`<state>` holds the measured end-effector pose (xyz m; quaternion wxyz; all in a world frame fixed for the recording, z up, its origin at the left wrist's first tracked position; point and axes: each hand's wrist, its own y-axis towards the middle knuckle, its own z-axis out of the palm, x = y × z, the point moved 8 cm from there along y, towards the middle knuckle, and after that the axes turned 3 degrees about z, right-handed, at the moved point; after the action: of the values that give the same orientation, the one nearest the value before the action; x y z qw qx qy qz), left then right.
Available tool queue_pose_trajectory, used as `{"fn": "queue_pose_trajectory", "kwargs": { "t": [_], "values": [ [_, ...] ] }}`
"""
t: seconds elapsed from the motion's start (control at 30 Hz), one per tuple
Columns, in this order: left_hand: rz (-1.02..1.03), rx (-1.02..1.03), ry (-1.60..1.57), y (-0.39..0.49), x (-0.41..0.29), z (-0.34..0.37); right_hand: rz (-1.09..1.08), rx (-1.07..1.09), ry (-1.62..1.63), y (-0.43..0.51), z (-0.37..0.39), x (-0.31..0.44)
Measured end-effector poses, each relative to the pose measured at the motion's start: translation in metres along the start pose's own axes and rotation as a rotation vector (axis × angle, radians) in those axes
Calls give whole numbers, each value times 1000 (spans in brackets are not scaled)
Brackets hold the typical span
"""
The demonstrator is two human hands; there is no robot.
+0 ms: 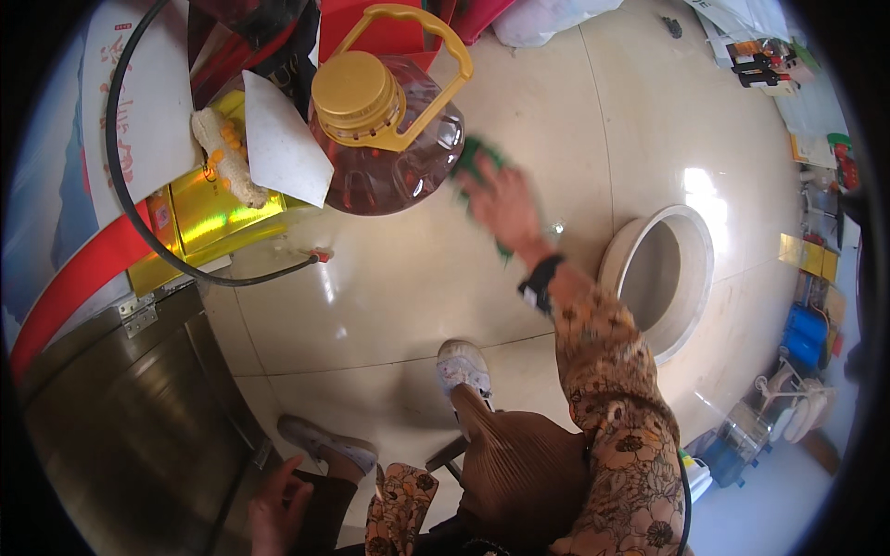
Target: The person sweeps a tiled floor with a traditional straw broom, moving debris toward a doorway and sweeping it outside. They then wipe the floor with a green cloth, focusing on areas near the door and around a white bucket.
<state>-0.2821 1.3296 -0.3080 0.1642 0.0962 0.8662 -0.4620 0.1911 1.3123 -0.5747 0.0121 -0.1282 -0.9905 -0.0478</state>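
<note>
My right hand (504,205), blurred, is on green leafy vegetables (480,156) low over the tiled floor, just right of a large oil bottle (389,167) with a gold cap and yellow handle. Whether the fingers are closed on the greens cannot be made out. At the lower left my left hand (278,504) is held with bent fingers apart and nothing in it, beside my dark trouser leg. A round light metal basin (702,278) stands on the floor to the right of my right wrist.
Left of the bottle are a knobbly beige root-like piece (226,156), gold boxes (226,208) and a white card (285,142). A black hose (229,281) curves onto the floor. A metal cabinet (139,410) stands at left. My shoes (462,365) are below; boxes and bottles line the right.
</note>
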Motion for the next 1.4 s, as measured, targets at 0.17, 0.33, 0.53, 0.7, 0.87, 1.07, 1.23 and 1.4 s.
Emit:
{"fn": "queue_pose_trajectory", "kwargs": {
  "t": [0.17,0.33,0.53,0.7,0.87,1.07,1.23,1.4],
  "values": [
    [-74,-20,60,1,6,-11,576,-73,-124,79,-2,-161],
    [100,-88,198,0,-8,-19,392,-81,18,-10,-10,-88],
    [94,-90,145,-9,-1,-9,275,231,168,-218,-38,71],
    [94,-76,158,-18,1,-2,426,92,-25,-184,-19,-15],
    [0,-83,112,-29,6,0,874,-233,-107,-95,-15,-141],
    [21,-107,94,-41,11,3,609,42,173,-209,-38,-12],
    [13,-75,50,-38,14,11,752,326,273,-336,-44,59],
    [47,-87,53,-36,13,8,767,-83,103,-242,-31,-27]
  ]
}}
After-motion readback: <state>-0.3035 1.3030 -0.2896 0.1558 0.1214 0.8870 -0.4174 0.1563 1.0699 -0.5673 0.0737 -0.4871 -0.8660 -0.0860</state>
